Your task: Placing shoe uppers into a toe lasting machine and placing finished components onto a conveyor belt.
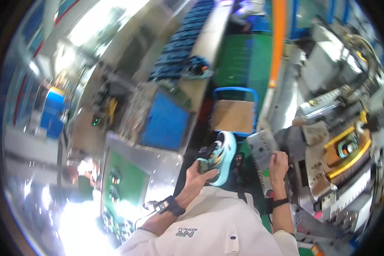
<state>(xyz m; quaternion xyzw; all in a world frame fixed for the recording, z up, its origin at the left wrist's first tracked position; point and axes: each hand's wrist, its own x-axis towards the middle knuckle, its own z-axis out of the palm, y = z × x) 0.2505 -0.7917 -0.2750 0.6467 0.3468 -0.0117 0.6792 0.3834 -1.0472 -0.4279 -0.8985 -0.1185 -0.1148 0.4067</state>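
In front of my body, my left hand (pixel 196 177) grips a sneaker (pixel 222 160) around its heel end. The shoe has a pale turquoise sole and a dark upper with orange and white touches; it is tilted with the sole toward the right. My right hand (pixel 279 165) is curled closed at the edge of a grey metal panel (pixel 260 149) with small holes and a green button. Whatever may be inside those fingers is hidden. Right of it, a machine with a yellow-edged holder (pixel 350 158) carries another shoe (pixel 348 146).
A blue-framed stool (pixel 234 115) with a brown top stands ahead. To the left are a blue box-like surface (pixel 165 121) and a green-topped table (pixel 126 175) with several shoes. A dark ribbed conveyor (pixel 181 42) bears a dark shoe (pixel 196 67). An orange post (pixel 278 42) rises ahead right.
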